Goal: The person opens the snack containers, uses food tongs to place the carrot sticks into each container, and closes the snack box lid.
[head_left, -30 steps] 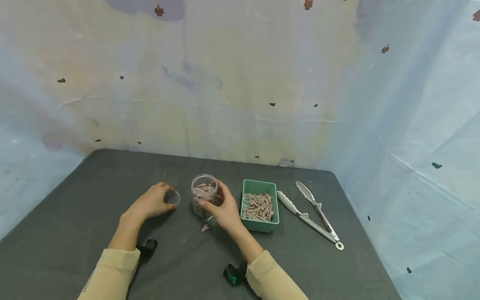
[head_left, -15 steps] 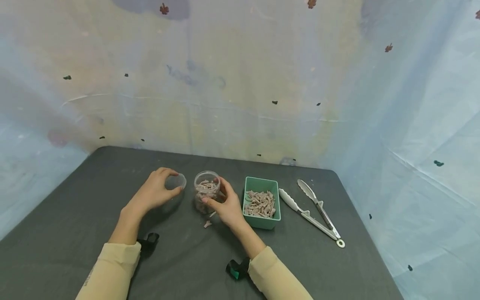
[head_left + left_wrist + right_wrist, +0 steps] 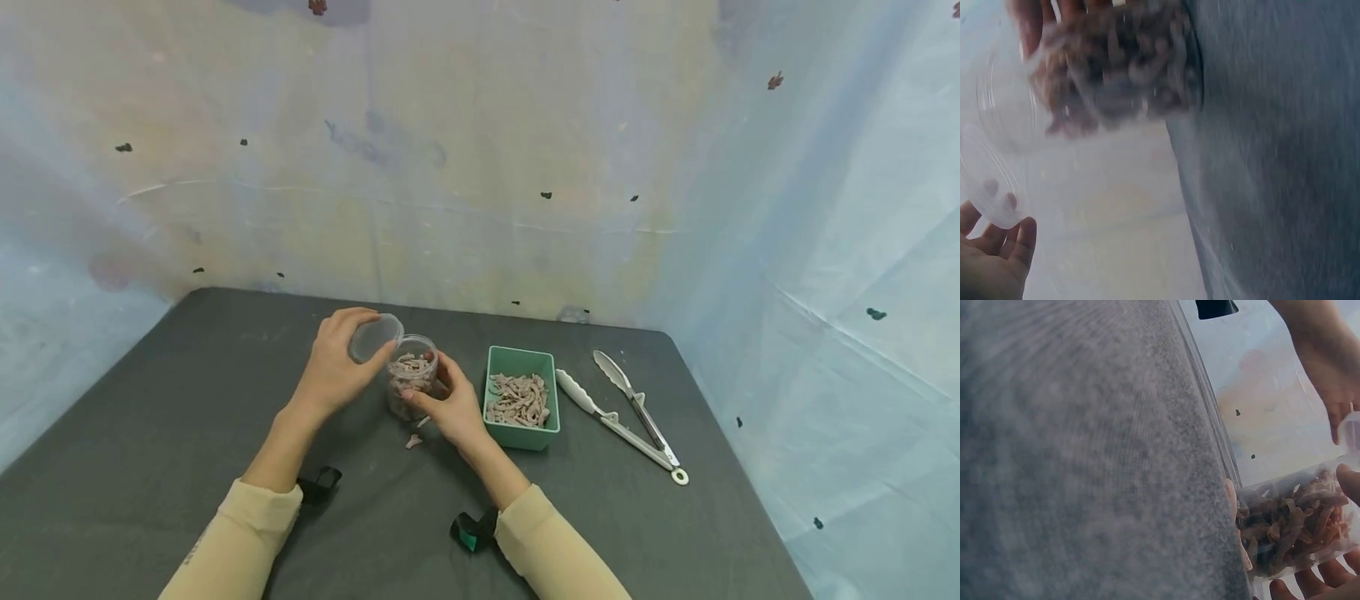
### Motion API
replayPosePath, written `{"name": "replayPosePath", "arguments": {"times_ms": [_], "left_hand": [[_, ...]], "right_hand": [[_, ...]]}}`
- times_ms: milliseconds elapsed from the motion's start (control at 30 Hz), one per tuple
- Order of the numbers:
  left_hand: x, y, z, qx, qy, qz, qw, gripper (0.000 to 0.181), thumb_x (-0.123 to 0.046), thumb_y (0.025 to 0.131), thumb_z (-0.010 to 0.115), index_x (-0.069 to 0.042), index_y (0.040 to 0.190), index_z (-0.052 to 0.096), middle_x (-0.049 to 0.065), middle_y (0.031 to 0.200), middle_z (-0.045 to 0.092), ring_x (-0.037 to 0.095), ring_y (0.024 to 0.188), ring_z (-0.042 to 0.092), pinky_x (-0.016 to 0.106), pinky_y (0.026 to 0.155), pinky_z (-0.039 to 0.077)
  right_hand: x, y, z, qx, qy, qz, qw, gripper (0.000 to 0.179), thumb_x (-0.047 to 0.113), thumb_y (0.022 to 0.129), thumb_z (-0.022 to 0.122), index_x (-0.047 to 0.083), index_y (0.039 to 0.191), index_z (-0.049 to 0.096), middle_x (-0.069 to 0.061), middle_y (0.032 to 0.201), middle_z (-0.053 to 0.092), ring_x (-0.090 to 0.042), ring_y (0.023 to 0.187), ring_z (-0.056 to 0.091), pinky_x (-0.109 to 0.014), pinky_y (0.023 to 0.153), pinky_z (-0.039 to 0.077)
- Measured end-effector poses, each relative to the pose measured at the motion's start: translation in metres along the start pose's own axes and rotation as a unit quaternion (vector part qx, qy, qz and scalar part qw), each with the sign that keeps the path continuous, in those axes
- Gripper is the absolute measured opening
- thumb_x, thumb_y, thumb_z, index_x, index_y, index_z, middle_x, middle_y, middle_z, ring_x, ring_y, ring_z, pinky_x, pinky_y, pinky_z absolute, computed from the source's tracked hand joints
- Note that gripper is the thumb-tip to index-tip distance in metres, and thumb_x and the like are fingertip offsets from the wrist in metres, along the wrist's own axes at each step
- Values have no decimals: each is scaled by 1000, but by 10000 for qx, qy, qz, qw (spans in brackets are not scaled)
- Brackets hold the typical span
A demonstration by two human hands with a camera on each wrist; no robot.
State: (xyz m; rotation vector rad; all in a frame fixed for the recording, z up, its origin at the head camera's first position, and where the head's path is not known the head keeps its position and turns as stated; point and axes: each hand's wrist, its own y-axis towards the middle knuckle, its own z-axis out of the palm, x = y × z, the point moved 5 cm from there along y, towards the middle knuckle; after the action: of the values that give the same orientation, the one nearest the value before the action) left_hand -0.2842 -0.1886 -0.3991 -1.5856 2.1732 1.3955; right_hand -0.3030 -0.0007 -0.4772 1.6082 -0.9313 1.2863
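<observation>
A clear plastic jar (image 3: pixel 408 390) holding brownish-grey strips stands upright on the dark table, its mouth uncovered. My right hand (image 3: pixel 452 406) grips the jar's right side, thumb in front. Pinched by its edge in my left hand (image 3: pixel 335 360), a clear round lid (image 3: pixel 377 337) is tilted just above and left of the jar's rim. The left wrist view also shows the lid (image 3: pixel 991 181) beside the jar's mouth; whether they touch I cannot tell. In the right wrist view the strips (image 3: pixel 1291 525) show through the jar's wall, with fingers (image 3: pixel 1335 573) around it.
To the right of the jar stands a green rectangular tub (image 3: pixel 525 437) with similar strips inside. Farther right, metal tongs (image 3: pixel 636 421) with pale tips lie spread on the table (image 3: pixel 375 533). Loose strips (image 3: pixel 414 441) lie in front of the jar. A patterned sheet (image 3: pixel 465 167) hangs behind.
My left hand has raised the lid from low on the left and brought it rightward and up to the jar's rim. The right hand keeps its grip on the jar.
</observation>
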Motion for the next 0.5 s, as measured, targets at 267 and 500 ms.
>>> {"name": "replayPosePath", "arguments": {"times_ms": [267,500], "left_hand": [[-21,0,21,62,-94,509,9986,51,-20,86,88,0,129,68,20,139,58,43,128,46,63,96,45],[-24,-1,29,311,1,434,9986,54,-23,85,89,-1,129,68,19,142,57,42,131,45,61,96,48]], "right_hand": [[0,1,-2,-8,88,105,9999,74,18,98,76,14,161,37,-13,157,47,-32,143,48,-50,113,44],[-1,2,-1,67,157,134,9998,75,18,98,76,17,161,37,-11,158,46,-30,143,48,-49,112,45]]}}
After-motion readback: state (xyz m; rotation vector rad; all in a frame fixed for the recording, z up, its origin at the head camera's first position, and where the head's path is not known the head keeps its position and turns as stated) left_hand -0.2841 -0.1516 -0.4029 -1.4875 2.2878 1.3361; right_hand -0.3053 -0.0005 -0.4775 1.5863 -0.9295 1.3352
